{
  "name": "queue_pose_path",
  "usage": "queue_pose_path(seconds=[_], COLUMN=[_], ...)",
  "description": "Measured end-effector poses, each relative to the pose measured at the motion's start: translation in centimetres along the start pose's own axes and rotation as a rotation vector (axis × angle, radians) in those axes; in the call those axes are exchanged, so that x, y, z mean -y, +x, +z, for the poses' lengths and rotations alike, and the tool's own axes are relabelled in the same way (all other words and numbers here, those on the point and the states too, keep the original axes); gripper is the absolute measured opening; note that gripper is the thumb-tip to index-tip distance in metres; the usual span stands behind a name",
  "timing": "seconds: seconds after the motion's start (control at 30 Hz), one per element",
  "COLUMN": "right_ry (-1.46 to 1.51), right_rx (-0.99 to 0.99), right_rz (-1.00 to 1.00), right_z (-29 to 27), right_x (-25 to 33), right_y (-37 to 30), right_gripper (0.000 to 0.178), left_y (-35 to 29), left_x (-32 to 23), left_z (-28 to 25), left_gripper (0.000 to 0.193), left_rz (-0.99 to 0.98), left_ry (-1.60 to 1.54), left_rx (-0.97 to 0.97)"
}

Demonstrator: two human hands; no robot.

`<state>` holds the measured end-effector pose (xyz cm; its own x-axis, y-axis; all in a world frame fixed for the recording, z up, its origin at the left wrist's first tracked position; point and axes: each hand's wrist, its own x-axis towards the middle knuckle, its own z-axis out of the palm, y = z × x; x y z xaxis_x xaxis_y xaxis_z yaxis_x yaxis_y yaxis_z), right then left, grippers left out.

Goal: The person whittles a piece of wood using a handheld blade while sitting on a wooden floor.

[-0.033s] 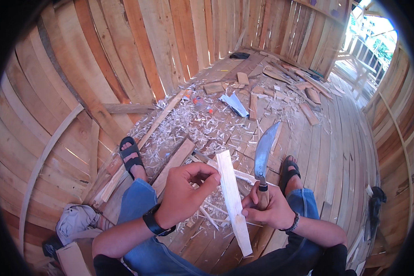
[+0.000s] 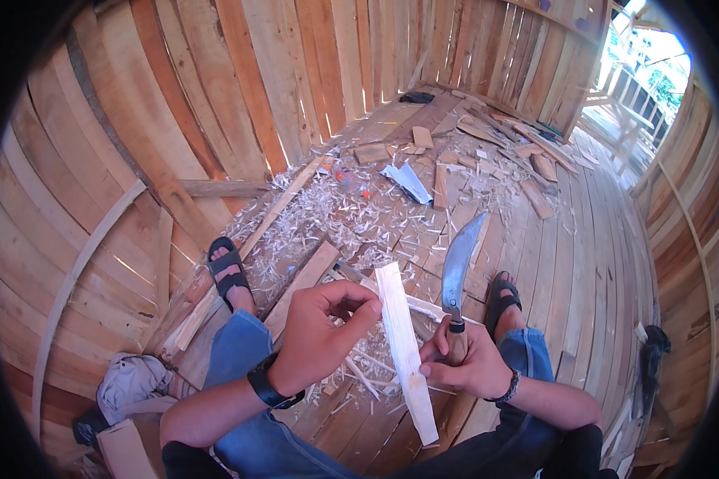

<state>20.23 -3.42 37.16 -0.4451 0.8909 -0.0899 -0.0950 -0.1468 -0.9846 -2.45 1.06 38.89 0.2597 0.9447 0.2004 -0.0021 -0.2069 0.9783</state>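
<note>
A pale, flat wooden strip (image 2: 401, 343) stands tilted in front of me between my two hands. My left hand (image 2: 323, 327) is closed, its thumb and fingertips pinching the strip's left edge near the upper end. In my right hand (image 2: 475, 363) is a knife (image 2: 460, 267) with a broad curved blade and a wooden handle, blade pointing up and away. The fingers wrap the handle, and the right thumb rests against the strip's lower part. The blade stands to the right of the strip, apart from it.
Wood shavings (image 2: 295, 211) litter the plank floor between my sandalled feet and beyond. Offcuts (image 2: 371, 152) and a blue-white sheet (image 2: 408, 182) lie farther off. A thick board (image 2: 302, 287) is by my left leg. A grey cloth bundle (image 2: 133, 385) sits at the left. Plank walls enclose the space.
</note>
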Motion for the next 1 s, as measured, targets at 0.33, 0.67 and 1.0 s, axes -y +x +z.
queue_pose_path(seconds=[0.33,0.67,1.0], right_ry=[0.016,0.049,0.008], right_rx=[0.019,0.023,0.007], right_rz=[0.04,-0.003,-0.087], right_z=[0.2,-0.1,-0.3], right_x=[-0.2,-0.8,-1.0], right_y=[-0.1,0.0,-0.1], right_gripper=[0.03,0.028,0.025], left_y=[0.0,-0.2,-0.4], left_x=[-0.3,0.1,-0.5], left_z=[-0.3,0.1,0.7], left_gripper=[0.012,0.012,0.008], left_rz=[-0.012,-0.002,-0.021], left_ry=[0.037,-0.081,-0.113], left_rx=[-0.013,-0.013,-0.03])
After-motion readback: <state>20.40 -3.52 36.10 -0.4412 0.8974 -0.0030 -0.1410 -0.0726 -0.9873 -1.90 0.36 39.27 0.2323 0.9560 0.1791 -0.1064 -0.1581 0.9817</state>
